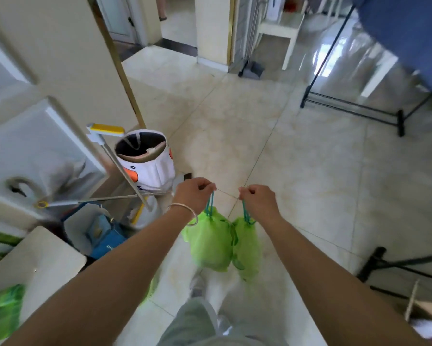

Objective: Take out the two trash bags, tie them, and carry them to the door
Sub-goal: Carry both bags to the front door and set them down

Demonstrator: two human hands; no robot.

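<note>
Two green trash bags hang side by side above the tiled floor, each drawn closed by a teal drawstring. My left hand, with a silver bangle on the wrist, grips the drawstring of the left trash bag. My right hand grips the drawstring of the right trash bag. The two bags touch each other below my fists. My legs and one shoe show beneath them.
A white duck-faced bin stands at the left by a cream door, with a mop handle and a blue bucket. A black clothes rack stands at the right. An open doorway lies far ahead.
</note>
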